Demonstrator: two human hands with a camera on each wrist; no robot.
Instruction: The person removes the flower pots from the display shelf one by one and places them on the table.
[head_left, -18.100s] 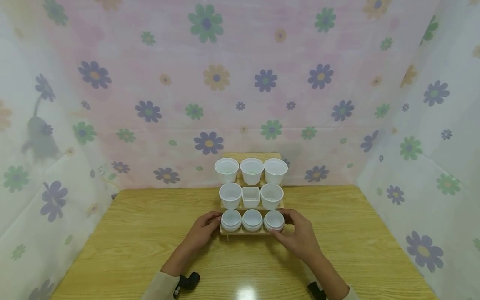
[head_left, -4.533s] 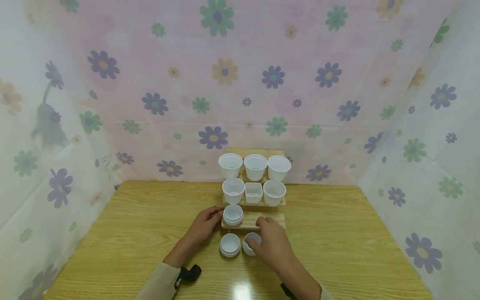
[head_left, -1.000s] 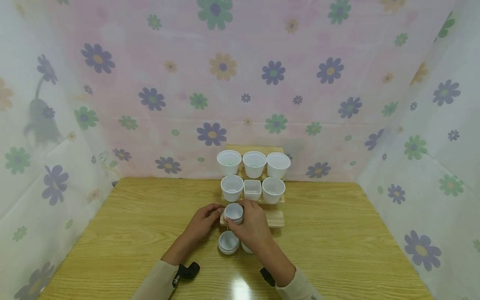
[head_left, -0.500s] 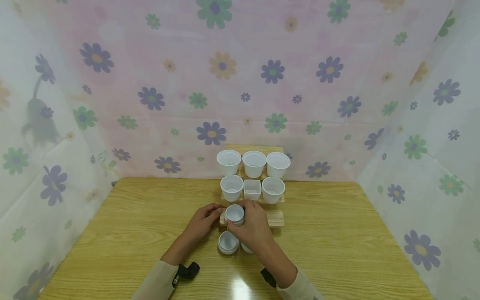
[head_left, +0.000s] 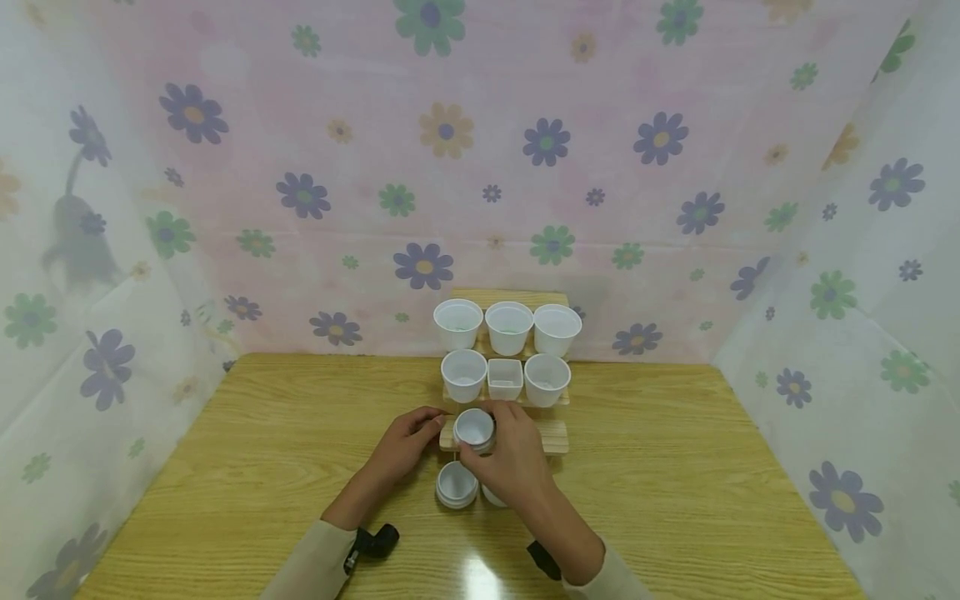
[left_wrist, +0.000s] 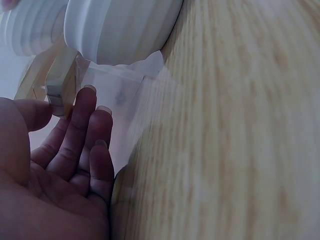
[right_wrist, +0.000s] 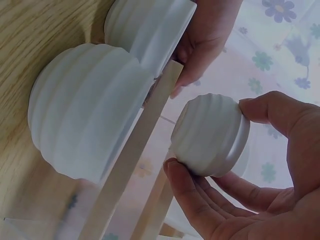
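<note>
My right hand [head_left: 513, 454] pinches a small white ribbed pot [head_left: 474, 429] between thumb and fingers. In the right wrist view this pot [right_wrist: 210, 135] hangs clear of the shelf board [right_wrist: 135, 155]. At the left end of the tiered wooden plant stand [head_left: 553, 437], my left hand [head_left: 401, 446] grips the lowest board; in the left wrist view thumb and forefinger close on the board's end [left_wrist: 61, 90]. Two matching pots stand on the table in front: the left pot [head_left: 457, 485] shows well, while the right pot [head_left: 493, 497] is mostly behind my right hand.
Three white round cups [head_left: 508, 329] line the top tier. The middle tier bears a left cup [head_left: 463, 377], a square cup [head_left: 505, 380] and a right cup [head_left: 547, 380]. A flowered cloth [head_left: 337, 250] rises behind the wooden table [head_left: 675, 467].
Earlier, three ribbed pots stood on the lowest board; two moved to the table. My right hand then took the last one, which has shifted slightly right and nearer. The left hand stays put.
</note>
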